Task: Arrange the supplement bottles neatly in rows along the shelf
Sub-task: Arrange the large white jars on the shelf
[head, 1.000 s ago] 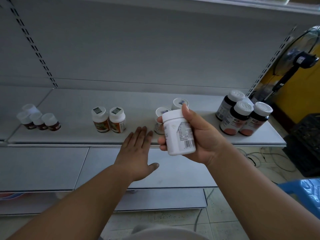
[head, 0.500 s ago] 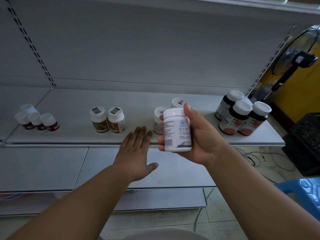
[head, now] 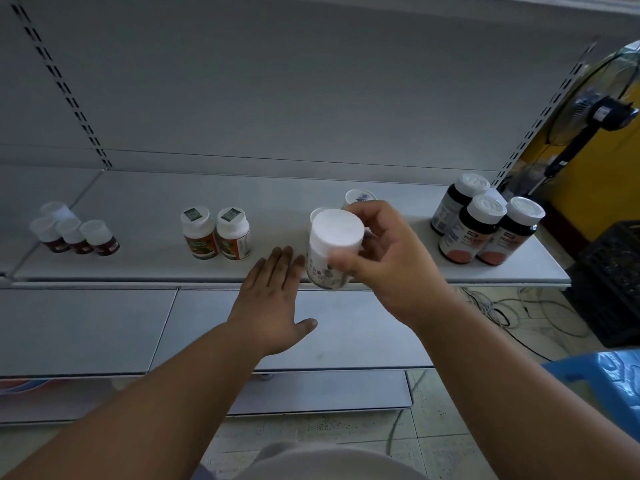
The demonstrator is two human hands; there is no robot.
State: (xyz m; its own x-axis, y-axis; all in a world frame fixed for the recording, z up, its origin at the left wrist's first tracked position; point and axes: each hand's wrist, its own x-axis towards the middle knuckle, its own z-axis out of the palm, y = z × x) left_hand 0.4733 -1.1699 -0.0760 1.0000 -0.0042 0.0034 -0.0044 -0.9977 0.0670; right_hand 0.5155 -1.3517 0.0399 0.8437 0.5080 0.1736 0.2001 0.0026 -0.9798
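My right hand [head: 384, 261] grips a white supplement bottle [head: 332, 249], upright with its cap toward me, just above the front edge of the grey shelf [head: 145, 216]. Behind it stand two more white bottles [head: 360, 196], mostly hidden by the held bottle and my fingers. My left hand [head: 273, 299] lies flat and open, fingertips at the shelf's front edge, just left of the held bottle. Two white bottles with orange labels [head: 214, 233] stand side by side left of centre. Several small dark-red bottles [head: 74, 232] cluster at the far left. Three dark bottles with white caps [head: 485, 223] stand at the right.
A lower shelf [head: 86, 327] juts out below. A standing fan [head: 602, 112] and a black crate [head: 613, 282] are at the right, with cables on the tiled floor [head: 502, 306]. A blue plastic stool [head: 606, 386] sits by my right arm.
My right hand has turned the white bottle from label-facing to cap-facing and lowered it toward the shelf's front edge. My left hand has stayed put.
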